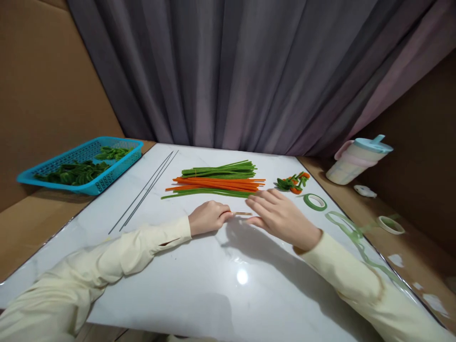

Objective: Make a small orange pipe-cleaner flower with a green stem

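Note:
My left hand (210,217) is closed on one end of a thin, flat brownish stick (242,213), which points right above the white tabletop. My right hand (280,213) hovers just past the stick's free end, its fingers stretched out and the thumb apart, holding nothing that I can see. Beyond the hands lie a bundle of green pipe cleaners (219,170), a row of orange pipe cleaners (217,183) and a few lighter green pipe cleaners (210,192). The tips of my right fingers partly cover the lighter green ends.
At left, a blue basket (98,186) holds green twisted pieces. Dark thin wires (147,187) lie nearby. On the right are orange-green pipe-cleaner pieces (292,183), a green tape roll (315,202), loose green tape (356,237), another roll (391,225) and a lidded cup (358,160).

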### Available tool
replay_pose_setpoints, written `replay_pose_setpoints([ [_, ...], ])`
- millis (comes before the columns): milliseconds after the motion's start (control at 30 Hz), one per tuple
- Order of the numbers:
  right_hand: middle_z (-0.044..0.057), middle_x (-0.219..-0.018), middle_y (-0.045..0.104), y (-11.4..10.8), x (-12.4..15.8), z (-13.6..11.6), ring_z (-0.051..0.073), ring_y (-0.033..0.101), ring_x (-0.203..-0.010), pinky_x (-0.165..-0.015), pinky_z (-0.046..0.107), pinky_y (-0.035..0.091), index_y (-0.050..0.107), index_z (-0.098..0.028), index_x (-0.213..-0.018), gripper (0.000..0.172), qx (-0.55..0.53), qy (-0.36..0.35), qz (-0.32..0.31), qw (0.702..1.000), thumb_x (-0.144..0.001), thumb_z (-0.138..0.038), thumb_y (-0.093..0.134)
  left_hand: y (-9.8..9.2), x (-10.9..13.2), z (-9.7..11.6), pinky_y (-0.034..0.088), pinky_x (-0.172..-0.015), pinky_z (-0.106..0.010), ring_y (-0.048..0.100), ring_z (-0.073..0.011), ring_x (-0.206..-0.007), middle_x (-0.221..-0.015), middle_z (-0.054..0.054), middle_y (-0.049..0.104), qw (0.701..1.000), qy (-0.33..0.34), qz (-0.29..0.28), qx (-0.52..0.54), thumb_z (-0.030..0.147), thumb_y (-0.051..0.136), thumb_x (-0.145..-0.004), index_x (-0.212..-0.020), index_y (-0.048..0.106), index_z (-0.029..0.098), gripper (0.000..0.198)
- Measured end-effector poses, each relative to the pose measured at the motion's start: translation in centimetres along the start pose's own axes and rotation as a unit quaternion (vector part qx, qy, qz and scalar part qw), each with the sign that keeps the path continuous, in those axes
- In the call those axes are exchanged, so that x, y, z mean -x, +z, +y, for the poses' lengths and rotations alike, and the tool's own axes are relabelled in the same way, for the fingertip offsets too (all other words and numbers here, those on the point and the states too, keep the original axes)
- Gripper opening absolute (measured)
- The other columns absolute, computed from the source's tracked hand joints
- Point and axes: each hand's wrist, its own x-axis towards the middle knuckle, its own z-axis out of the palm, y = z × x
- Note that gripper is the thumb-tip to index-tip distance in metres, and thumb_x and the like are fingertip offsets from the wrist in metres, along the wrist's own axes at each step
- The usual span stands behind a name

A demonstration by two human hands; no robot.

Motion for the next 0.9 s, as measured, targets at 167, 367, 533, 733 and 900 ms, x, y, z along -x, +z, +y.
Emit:
replay_pose_setpoints([
  [167, 0.008, -0.078, 0.061, -5.7, 6.0, -1.5, 0.017, 0.054, -0.071, -0.065, 0.029, 0.039, 0.054, -0.013, -0.089, 0.02, -0.035, 0.147, -0.044, 0.988, -0.087, -0.011, 0.034, 1.0, 0.6, 0.2, 0.035, -0.052, -0.024, 0.058, -0.0156, -0.064, -0.079, -0.004, 0.063, 0.989, 0.044, -0.005, -0.144, 0.031, 0.033, -0.093, -0.087, 0.056, 0.016, 0.029],
  [367, -0.001, -0.056, 0.052, -3.2, 11.2, -7.3, 0.009, 0.049, -0.047, -0.047, 0.02, 0.035, 0.046, -0.019, -0.065, 0.023, -0.162, 0.318, -0.109, 0.928, -0.079, -0.006, 0.031, 1.2, 0.4, 0.1, 0.035, -0.049, -0.025, 0.059, -0.0158, -0.063, -0.078, -0.004, 0.062, 0.981, 0.063, -0.009, -0.185, 0.029, 0.028, -0.095, -0.087, 0.05, 0.015, 0.027],
  [533, -0.002, -0.056, 0.052, -0.9, 11.3, -9.1, 0.009, 0.049, -0.046, -0.048, 0.019, 0.036, 0.045, -0.019, -0.066, 0.022, -0.189, 0.385, -0.091, 0.899, -0.083, -0.013, 0.031, 1.3, 0.4, -0.1, 0.035, -0.049, -0.026, 0.059, -0.0158, -0.061, -0.077, -0.003, 0.062, 0.979, 0.063, -0.01, -0.195, 0.025, 0.027, -0.095, -0.084, 0.047, 0.016, 0.023],
  [733, -0.001, -0.057, 0.055, -1.2, 11.4, -8.2, 0.011, 0.051, -0.048, -0.049, 0.021, 0.038, 0.046, -0.02, -0.065, 0.022, -0.209, 0.448, -0.11, 0.863, -0.08, -0.017, 0.03, 1.4, 0.5, -0.2, 0.034, -0.048, -0.027, 0.058, -0.0158, -0.058, -0.073, -0.003, 0.061, 0.977, 0.074, -0.014, -0.197, 0.025, 0.028, -0.094, -0.082, 0.044, 0.017, 0.022],
  [900, -0.001, -0.058, 0.055, -1.2, 11.3, -8.1, 0.013, 0.052, -0.05, -0.051, 0.023, 0.039, 0.045, -0.02, -0.066, 0.02, -0.221, 0.472, -0.12, 0.845, -0.078, -0.021, 0.029, 1.4, 0.5, -0.2, 0.034, -0.047, -0.027, 0.058, -0.0165, -0.058, -0.074, -0.003, 0.062, 0.974, 0.078, -0.027, -0.21, 0.023, 0.031, -0.093, -0.083, 0.045, 0.017, 0.018],
])
